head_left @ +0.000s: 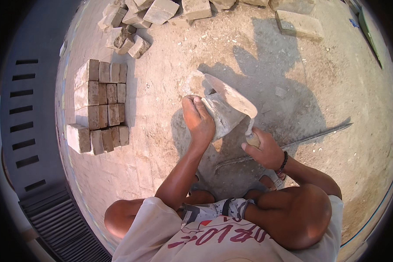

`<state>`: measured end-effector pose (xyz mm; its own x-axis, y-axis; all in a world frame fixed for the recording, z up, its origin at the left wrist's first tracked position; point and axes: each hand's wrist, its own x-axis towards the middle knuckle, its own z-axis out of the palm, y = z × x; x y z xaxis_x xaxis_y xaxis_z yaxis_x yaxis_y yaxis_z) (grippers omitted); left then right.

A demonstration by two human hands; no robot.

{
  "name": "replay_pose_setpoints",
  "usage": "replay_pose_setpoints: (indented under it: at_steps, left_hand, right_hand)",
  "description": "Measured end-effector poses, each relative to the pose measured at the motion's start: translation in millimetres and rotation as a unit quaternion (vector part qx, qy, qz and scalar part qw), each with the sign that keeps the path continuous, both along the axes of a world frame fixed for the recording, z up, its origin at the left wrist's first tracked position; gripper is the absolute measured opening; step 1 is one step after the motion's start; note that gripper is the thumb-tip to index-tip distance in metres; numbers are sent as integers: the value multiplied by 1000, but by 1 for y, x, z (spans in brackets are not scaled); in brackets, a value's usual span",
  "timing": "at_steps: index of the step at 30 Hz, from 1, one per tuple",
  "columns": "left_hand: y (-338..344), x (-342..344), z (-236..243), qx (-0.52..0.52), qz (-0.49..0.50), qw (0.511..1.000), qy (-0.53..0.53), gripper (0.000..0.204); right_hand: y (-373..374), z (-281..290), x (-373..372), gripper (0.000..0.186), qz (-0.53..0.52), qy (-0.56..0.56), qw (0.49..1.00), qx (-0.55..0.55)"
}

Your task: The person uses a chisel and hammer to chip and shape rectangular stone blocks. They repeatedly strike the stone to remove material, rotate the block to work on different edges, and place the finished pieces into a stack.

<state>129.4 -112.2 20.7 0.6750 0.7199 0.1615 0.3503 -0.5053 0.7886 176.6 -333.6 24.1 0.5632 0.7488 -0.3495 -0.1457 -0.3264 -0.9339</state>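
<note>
In front of me my left hand [198,118] grips the left side of a grey, mortar-crusted brick [222,114], its fingers wrapped round the far end. My right hand [265,150] is closed on the wooden handle of a trowel [232,95]. The trowel's pointed blade lies over the brick's upper right edge, slanting away to the far left. Whether blade and brick touch all along I cannot tell. A dark beaded bracelet circles my right wrist.
A neat stack of bricks [102,105] stands at the left, by a dark slotted panel [24,109]. Loose bricks [161,11] lie in a heap at the far side. A single block [299,25] rests at the far right. A thin bar [292,142] lies on the ground near my right hand.
</note>
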Motion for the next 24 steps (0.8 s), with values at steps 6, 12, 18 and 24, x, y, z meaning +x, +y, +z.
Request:
replay_pose_setpoints:
  at_steps: [6,12,18,24]
  left_hand:
    - [0,2,9,-16,15,1000,-15,16]
    - [1,-5,10,-5,30,999,-20,10]
    - [-7,8,7,-21,4,999,-49,8]
    - [-7,10,7,-47,-1,998,-49,7]
  right_hand:
    - [5,46,12,37,-24,2,999,40]
    - [16,41,29,29,28,-33,999,13]
    - [8,18,23,41,39,40,995,-85]
    - [6,4,13,35,42,-89,995,-17]
